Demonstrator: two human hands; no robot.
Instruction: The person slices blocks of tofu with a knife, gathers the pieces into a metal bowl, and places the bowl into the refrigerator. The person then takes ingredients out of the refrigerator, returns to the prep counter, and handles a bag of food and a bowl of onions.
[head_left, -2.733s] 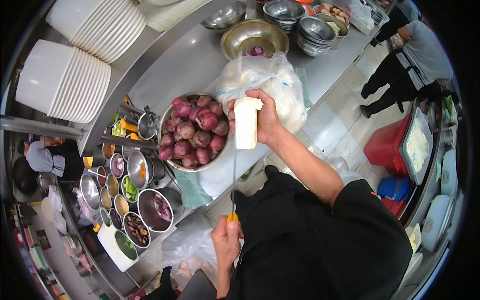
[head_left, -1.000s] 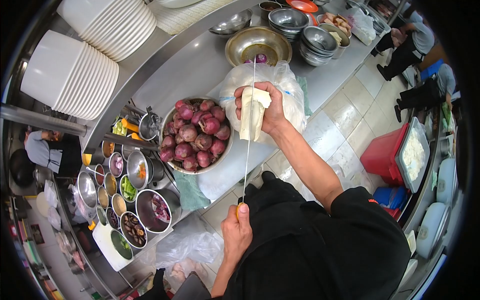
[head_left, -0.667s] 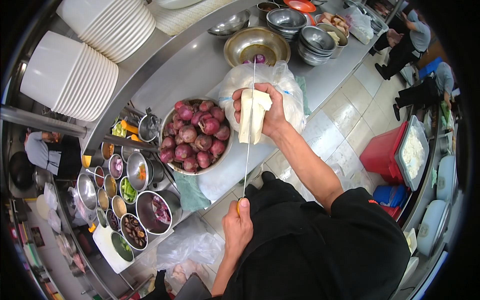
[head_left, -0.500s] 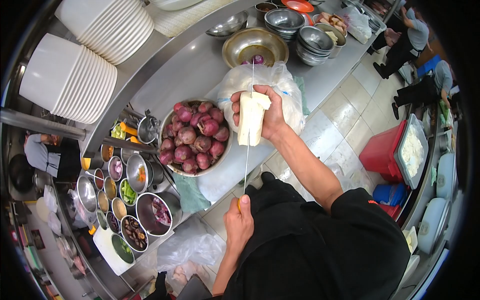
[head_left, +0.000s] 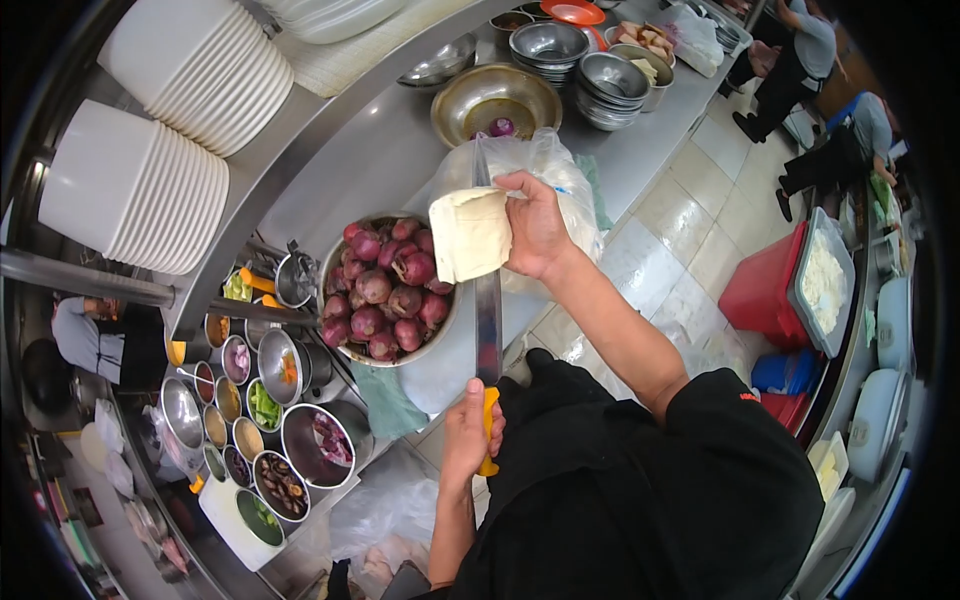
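Right hand (head_left: 540, 230): here we have it clamped on one side of the pale block (head_left: 466, 240), some fingers hidden from us.
Left hand (head_left: 468, 435): well apart from the other, wrapped round the yellow handle (head_left: 491, 412).
Block: up in the air, over the surface (head_left: 350, 150) towards its near edge, between red onions (head_left: 385, 285) and plastic bag (head_left: 578, 215) as we see it.
Knife (head_left: 487, 335): it runs beneath the block, tip end showing beyond; touching or just apart, we can't tell.
Finger danger: a twisting block or wandering blade could bring those hidden fingers onto the edge.
Bag danger: a forward shove could snag the plastic.
Block danger: it looks soft; too tight a squeeze could crumble it.
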